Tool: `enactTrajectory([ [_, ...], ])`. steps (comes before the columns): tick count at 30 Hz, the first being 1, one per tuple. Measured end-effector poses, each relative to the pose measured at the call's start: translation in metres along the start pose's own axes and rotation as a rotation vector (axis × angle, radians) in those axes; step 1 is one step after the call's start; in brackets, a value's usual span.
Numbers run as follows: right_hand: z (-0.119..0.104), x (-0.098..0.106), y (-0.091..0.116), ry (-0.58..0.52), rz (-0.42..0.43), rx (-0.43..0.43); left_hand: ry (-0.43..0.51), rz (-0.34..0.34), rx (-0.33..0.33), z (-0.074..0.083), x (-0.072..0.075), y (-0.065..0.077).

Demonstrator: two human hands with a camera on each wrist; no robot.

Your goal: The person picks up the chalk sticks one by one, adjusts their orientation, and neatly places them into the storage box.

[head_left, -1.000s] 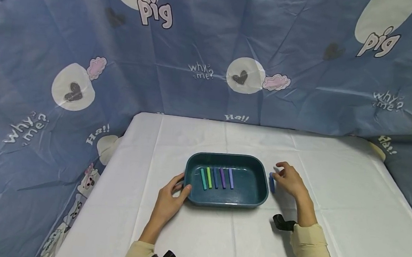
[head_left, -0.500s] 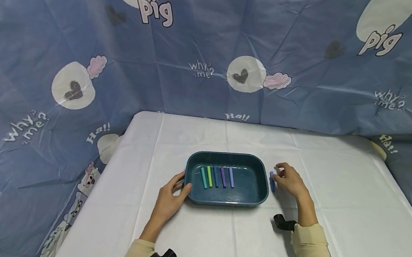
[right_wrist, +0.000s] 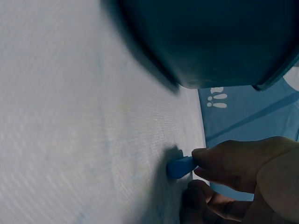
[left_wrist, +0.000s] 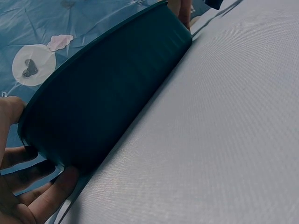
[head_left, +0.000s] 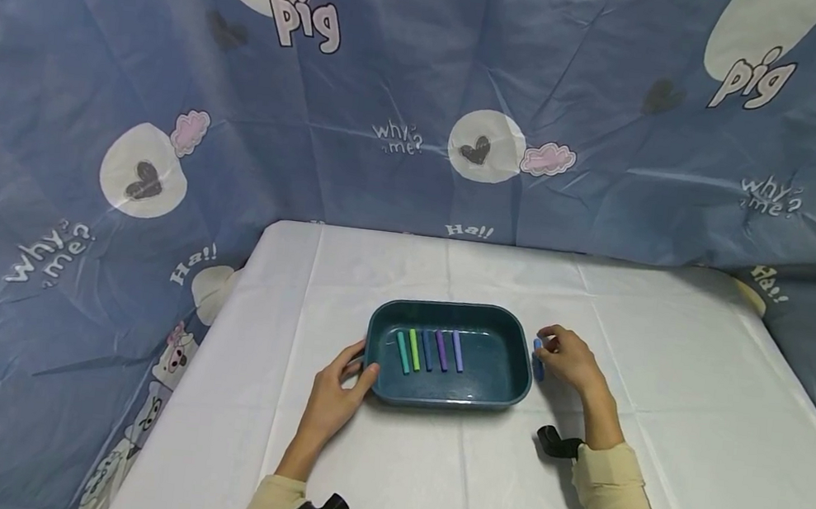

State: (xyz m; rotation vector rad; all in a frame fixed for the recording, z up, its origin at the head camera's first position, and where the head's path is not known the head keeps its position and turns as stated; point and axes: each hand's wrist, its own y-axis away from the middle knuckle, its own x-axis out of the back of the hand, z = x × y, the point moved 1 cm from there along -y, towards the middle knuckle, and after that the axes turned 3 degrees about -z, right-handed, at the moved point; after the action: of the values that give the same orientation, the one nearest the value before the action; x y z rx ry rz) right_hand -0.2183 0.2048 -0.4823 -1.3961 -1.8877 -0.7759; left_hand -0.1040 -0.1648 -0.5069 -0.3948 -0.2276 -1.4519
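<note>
A dark teal rectangular tray (head_left: 483, 391) sits mid-table. My left hand (head_left: 334, 400) holds its left end, thumb at the near corner and fingers along the side; in the left wrist view the fingers (left_wrist: 58, 189) bend against the tray's outer wall. Just off the tray's right end, my right hand (head_left: 574, 365) pinches a blue chalk stick (head_left: 538, 369). The right wrist view shows the end of this blue stick (right_wrist: 181, 168) close to the white cloth, its other end hidden by the fingertips.
Several chalk sticks lie side by side in the tray, from a teal stick (head_left: 403, 354) to a lavender stick (head_left: 458, 353). White cloth (head_left: 384, 484) covers the table. A blue printed curtain (head_left: 384, 194) hangs behind it and along the left.
My right hand has shifted slightly left, and its fingers have drawn in on the blue chalk stick. The left hand and tray stay in place.
</note>
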Motion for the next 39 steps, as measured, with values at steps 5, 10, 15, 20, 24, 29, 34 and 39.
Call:
enactTrajectory([
  [5,-0.0038,-0.0014,-0.0017,0.024,0.017,0.018,0.006,0.004,0.001,0.0006,-0.0001,-0.0009],
  [10,-0.0073,-0.0029,-0.001,0.036,0.027,0.022,-0.001,0.006,-0.005,0.0011,-0.0004,-0.0021],
  [15,-0.0088,-0.0042,0.0021,0.047,0.015,0.024,-0.003,0.002,-0.001,0.0001,-0.0008,-0.0004],
  [20,-0.0088,-0.0049,0.0024,0.06,0.007,0.021,0.005,0.004,-0.002,-0.0001,-0.0013,0.0003],
  [24,-0.0092,-0.0054,0.0032,0.059,-0.003,0.01,0.001,0.005,-0.003,0.0006,-0.0011,0.0004],
  [29,-0.0086,-0.0067,0.0046,0.051,-0.001,-0.002,-0.002,0.003,0.002,0.0008,-0.0012,0.0007],
  [34,-0.0075,-0.0067,0.0062,0.021,0.002,-0.008,0.001,0.001,0.005,0.0001,-0.0014,0.0013],
  [39,-0.0061,-0.0058,0.0061,-0.005,0.016,0.008,0.009,0.005,-0.009,0.0002,-0.0013,0.001],
])
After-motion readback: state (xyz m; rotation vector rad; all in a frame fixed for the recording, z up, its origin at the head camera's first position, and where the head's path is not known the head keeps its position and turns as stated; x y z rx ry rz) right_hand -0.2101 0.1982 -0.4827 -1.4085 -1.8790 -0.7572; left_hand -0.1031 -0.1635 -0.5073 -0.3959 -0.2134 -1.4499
